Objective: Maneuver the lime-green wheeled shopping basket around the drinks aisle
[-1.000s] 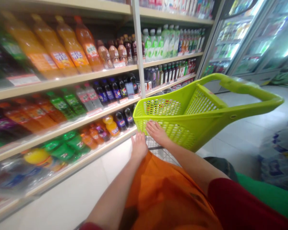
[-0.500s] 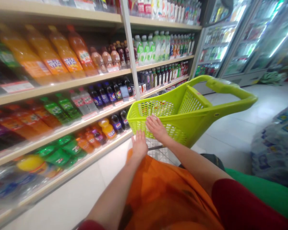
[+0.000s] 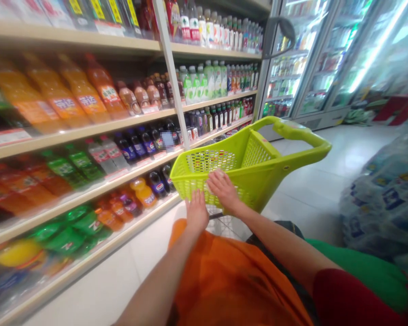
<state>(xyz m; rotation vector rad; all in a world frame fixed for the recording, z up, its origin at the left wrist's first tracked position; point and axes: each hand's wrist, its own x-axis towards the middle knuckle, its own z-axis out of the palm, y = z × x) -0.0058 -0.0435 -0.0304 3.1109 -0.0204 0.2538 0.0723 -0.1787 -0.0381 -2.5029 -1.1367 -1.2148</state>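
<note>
So, head view, and it's the only one you've got: the cart (image 3: 260,183) sits just past your fingertips, ahead and a bit to the right. Its long axis runs on a slant, with the end away from the handle (image 3: 297,132) beside the shelf (image 3: 88,195) on your left, and the handle itself sticking out to the right, well apart from both hands. Your right hand (image 3: 225,191) is the nearer one to that handle, and it overlaps the rim on the cart's near side. Your left hand (image 3: 197,213) sits lower, by the bottom of the shelf end. Both are flat with fingers stretched out, just beside each other, not wrapped around anything visible. Whether the fingertips actually press on the plastic, honestly, you can't tell from this angle. Bottles (image 3: 143,193) line the shelf left of the cart, and some wrapped packs (image 3: 387,203) are over on your right, away from the hands.
</note>
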